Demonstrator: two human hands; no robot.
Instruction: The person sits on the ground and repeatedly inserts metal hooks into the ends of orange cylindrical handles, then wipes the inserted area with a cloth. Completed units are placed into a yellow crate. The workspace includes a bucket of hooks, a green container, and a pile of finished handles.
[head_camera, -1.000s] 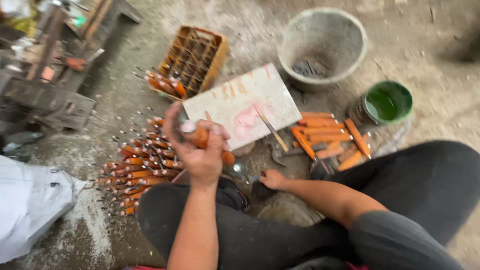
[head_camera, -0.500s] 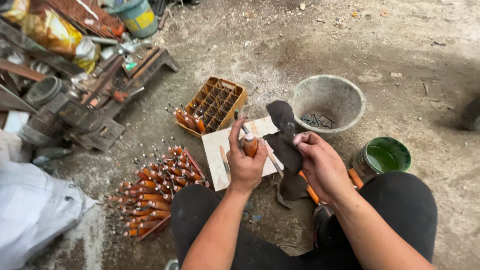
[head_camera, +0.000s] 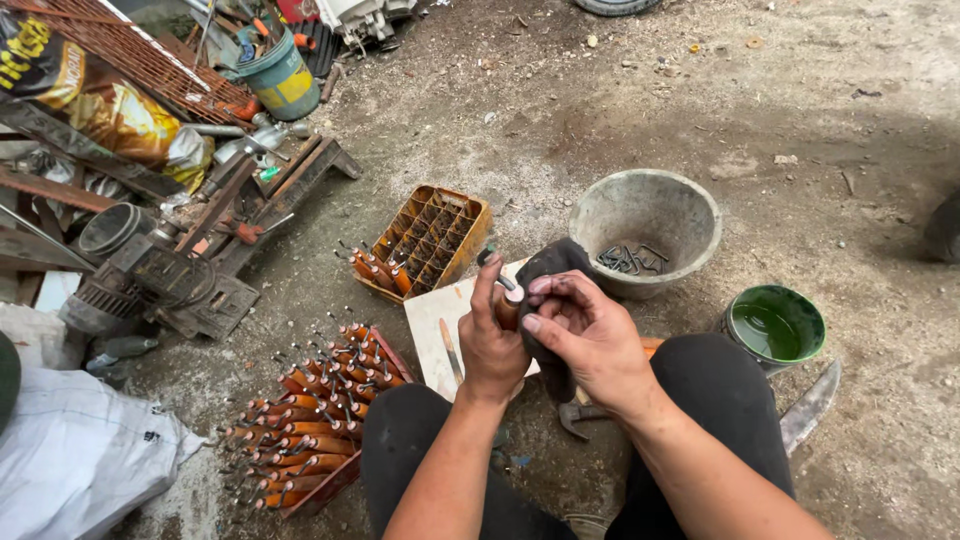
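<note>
My left hand (head_camera: 494, 343) grips an orange wooden-handled tool (head_camera: 507, 306) upright, its metal tip pointing up. My right hand (head_camera: 583, 333) holds a dark cloth (head_camera: 547, 270) pressed against that tool's upper end. Both hands meet above a pale board (head_camera: 433, 325) lying on the ground between my knees. A thin tool (head_camera: 450, 351) lies on the board. To the lower left, several more orange-handled tools (head_camera: 310, 420) lie in rows on a red tray.
An orange compartment crate (head_camera: 437, 235) with a few handles stands beyond the board. A grey bucket (head_camera: 645, 222) holds bent nails. A green-filled tin (head_camera: 775, 324) and a blade (head_camera: 811, 404) sit right. Machinery (head_camera: 160, 280) and a white sack (head_camera: 75, 460) lie left.
The view has tilted up and back. My right hand brought the dark cloth in from the side onto the tool held by my left hand, which rose slightly.
</note>
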